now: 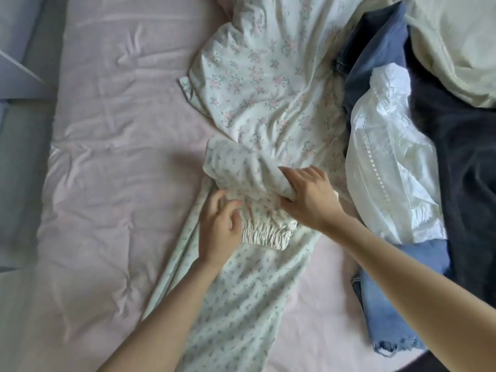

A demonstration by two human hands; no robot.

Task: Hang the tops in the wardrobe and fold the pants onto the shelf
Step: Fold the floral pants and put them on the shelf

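Nearest to us, the floral pants (236,304) lie stretched along the pink bed (107,183), one long leg running back toward our body. At their gathered waistband (265,234) we work with both hands. Our left hand (221,232) rests on the fabric just beside the elastic, fingers loosely curved and pressing down; whether the fingertips actually pinch cloth we cannot tell, since the frame is soft there. Our right hand (308,200) grips a bunched fold (241,167) of the same print, fingers curled around it, drawing it across the waistband.

We judge this as an early fold of the pants, not yet squared. The risk is that the bunched part in our right hand drags the layer beneath, so the fold comes out crooked, or that the light fabric slips on the smooth sheet once the left hand lifts.

Just right of the hands lies a white top (389,170), with light blue jeans (391,312) showing frayed hems below it and dark garments (461,162) beyond. Further off, a second floral piece (268,76) touches the pants and could get caught up in the fold. A pale cream cloth (456,36) lies farthest right
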